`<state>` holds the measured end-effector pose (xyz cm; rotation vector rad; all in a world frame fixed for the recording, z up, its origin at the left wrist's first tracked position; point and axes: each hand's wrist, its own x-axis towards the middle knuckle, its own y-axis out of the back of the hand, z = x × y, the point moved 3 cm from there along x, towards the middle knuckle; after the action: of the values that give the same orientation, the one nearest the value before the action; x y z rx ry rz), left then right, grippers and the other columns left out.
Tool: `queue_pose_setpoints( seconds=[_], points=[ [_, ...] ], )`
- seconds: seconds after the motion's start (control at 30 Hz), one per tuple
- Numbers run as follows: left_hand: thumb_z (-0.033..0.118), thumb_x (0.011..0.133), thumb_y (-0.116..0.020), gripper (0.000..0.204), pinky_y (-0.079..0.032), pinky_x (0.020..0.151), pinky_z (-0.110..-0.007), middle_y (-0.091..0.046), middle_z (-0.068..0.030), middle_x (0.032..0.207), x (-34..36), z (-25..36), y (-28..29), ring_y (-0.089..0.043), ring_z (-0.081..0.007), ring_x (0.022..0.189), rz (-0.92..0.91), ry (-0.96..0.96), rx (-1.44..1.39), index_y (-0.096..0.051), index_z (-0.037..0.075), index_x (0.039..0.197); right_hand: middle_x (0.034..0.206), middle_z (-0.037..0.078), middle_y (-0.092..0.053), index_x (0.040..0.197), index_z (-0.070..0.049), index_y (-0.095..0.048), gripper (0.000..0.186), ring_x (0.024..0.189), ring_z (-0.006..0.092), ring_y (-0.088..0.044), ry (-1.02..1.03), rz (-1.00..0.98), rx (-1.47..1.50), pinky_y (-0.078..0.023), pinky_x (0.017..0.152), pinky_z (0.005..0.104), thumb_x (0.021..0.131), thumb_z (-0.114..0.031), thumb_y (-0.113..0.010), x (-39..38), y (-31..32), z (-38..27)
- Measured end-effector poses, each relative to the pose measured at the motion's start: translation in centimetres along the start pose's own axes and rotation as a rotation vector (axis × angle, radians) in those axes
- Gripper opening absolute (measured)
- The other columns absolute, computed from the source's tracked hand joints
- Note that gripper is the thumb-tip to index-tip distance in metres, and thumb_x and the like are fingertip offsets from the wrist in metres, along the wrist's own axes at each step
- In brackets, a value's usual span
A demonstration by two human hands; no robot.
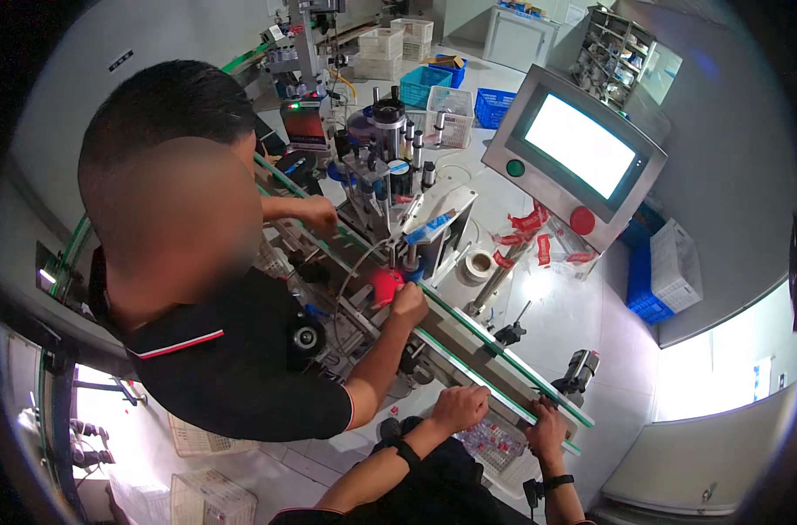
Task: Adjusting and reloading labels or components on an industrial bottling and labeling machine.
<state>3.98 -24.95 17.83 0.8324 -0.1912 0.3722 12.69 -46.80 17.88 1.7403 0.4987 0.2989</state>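
My left hand point(461, 409) is closed, knuckles up, at the near green-edged rail of a narrow conveyor point(502, 376). Whatever its fingers might hold is hidden. At the conveyor's near right end is my right hand point(547, 427), its fingers bent over by the rail; I cannot make out anything in them. Dark bands circle both of my wrists. Below the conveyor, between my hands, a white basket point(503, 472) contains small clear and reddish pieces point(490, 439). Farther up the line, a co-worker's hand point(409, 304) touches a red object point(385, 284).
The co-worker point(232, 350) in a black shirt leans in at left, other hand over the conveyor. A labelling-type machine point(389, 166) stands beyond, and a tilted screen panel point(578, 149) at right. A small motor point(578, 372) juts from the far rail. Crates point(424, 86) stand behind.
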Motion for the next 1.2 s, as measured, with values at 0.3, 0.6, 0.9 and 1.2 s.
queue_pose_setpoints(
  seconds=[0.3,0.6,0.9,1.2],
  points=[
    [0.016,0.08,-0.057,0.008,-0.051,0.056,-0.042,-0.062,-0.0111,0.068,-0.1,-0.2,-0.3,-0.063,-0.0306,0.063,-0.013,-0.01,0.01,-0.057,0.009,0.079,0.126,0.008,-0.056,0.108,-0.011,-0.063,0.049,0.105,0.0308,-0.057,0.003,0.018,0.0,-0.048,0.084,0.0417,0.059,-0.014,-0.07,-0.1,-0.4,0.5],
    [0.017,0.08,-0.056,0.008,-0.051,0.057,-0.043,-0.062,-0.0112,0.068,-0.1,-0.3,-0.4,-0.063,-0.031,0.064,0.005,0.007,-0.001,-0.057,0.009,0.08,0.123,0.01,-0.057,0.11,-0.013,-0.063,0.05,0.105,0.0322,-0.057,-0.003,-0.018,0.003,-0.048,0.084,0.0427,0.061,-0.017,-0.073,0.0,0.1,-0.1],
    [0.017,0.081,-0.054,0.01,-0.049,0.055,-0.045,-0.059,-0.0128,0.067,0.0,-0.1,-0.1,-0.062,-0.0329,0.063,-0.005,-0.012,-0.055,-0.052,0.007,0.08,0.123,0.015,-0.056,0.105,-0.014,-0.066,0.05,0.103,0.0339,-0.057,0.081,0.008,0.014,-0.048,0.082,0.0439,0.058,-0.024,-0.078,0.2,0.2,0.1],
    [0.019,0.083,-0.051,0.013,-0.05,0.055,-0.046,-0.059,-0.0124,0.067,-1.1,-0.4,-0.5,-0.063,-0.0333,0.064,-0.046,0.028,-0.039,-0.053,0.006,0.081,0.117,0.015,-0.06,0.109,-0.009,-0.065,0.053,0.107,0.0323,-0.057,0.014,-0.039,0.021,-0.046,0.089,0.0397,0.059,-0.022,-0.075,-0.1,-1.6,1.5]
  ],
)
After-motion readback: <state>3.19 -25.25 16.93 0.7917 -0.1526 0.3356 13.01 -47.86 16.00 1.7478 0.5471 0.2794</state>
